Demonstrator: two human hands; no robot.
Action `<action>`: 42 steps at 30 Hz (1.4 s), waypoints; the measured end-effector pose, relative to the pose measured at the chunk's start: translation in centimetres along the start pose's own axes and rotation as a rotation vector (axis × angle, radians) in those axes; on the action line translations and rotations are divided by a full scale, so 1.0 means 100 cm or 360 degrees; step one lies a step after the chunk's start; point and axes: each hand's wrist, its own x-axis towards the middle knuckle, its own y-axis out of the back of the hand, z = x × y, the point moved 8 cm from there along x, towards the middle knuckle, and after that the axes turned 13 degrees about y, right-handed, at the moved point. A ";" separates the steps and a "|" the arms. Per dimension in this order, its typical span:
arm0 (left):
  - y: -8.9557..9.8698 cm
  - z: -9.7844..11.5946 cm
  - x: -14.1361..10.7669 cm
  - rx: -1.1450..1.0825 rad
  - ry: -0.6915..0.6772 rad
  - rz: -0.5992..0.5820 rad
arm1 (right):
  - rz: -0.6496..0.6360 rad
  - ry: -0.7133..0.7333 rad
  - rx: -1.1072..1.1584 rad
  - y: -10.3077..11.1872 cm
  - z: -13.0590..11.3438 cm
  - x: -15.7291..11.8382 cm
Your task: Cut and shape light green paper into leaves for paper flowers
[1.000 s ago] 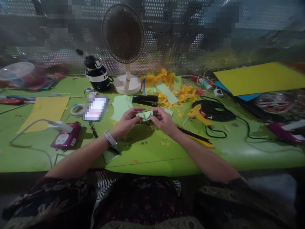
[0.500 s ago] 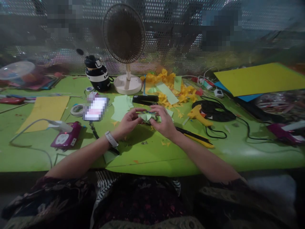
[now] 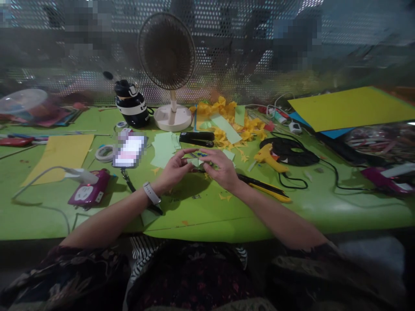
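Observation:
Between my two hands is a small folded piece of pale green paper (image 3: 195, 162). My left hand (image 3: 175, 169) pinches its left side, and my right hand (image 3: 221, 168) grips its right side. The index fingers arch over the paper and nearly meet. Behind the hands lies a black stapler (image 3: 196, 138), with a stack of pale green paper sheets (image 3: 161, 149) to its left. Yellow paper pieces (image 3: 223, 108) are piled farther back. A yellow-and-black cutter (image 3: 266, 188) lies beside my right wrist.
A fan (image 3: 173, 119) and a dark bottle (image 3: 131, 106) stand at the back. A lit phone (image 3: 130, 150) and a tape roll (image 3: 105, 153) lie left, near a purple power socket (image 3: 89, 190). On the right are a yellow glue gun (image 3: 270, 158) and its cable.
The green paper looks flatter and narrower between my fingers. My right fingers are stretched farther over it. The view has tilted slightly.

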 end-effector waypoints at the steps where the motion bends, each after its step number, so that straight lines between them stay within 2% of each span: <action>1: 0.000 -0.001 0.000 -0.0023 0.0022 0.0008 | 0.0007 0.0013 -0.0015 0.000 0.000 0.000; 12: 0.008 0.001 0.000 -0.0176 0.0050 0.0089 | -0.0029 0.0360 -0.0238 -0.007 -0.010 -0.003; 16: 0.013 0.002 -0.001 -0.0230 0.0016 0.0202 | -0.0197 0.0433 -0.0426 -0.019 -0.010 -0.007; 20: 0.017 0.004 0.000 -0.0253 -0.0017 0.0293 | -0.0383 0.0391 -0.0624 -0.030 -0.009 -0.008; 30: 0.015 0.004 -0.002 -0.0313 0.0065 0.0374 | -0.0503 0.0292 -0.0771 -0.037 -0.010 -0.007; 37: 0.016 0.010 -0.002 -0.0222 -0.0032 0.0351 | -0.0358 0.0151 -0.0646 -0.031 -0.002 -0.007; 42: 0.018 0.007 0.001 -0.0194 -0.0047 0.0297 | -0.0252 0.0023 -0.0206 -0.027 0.005 -0.006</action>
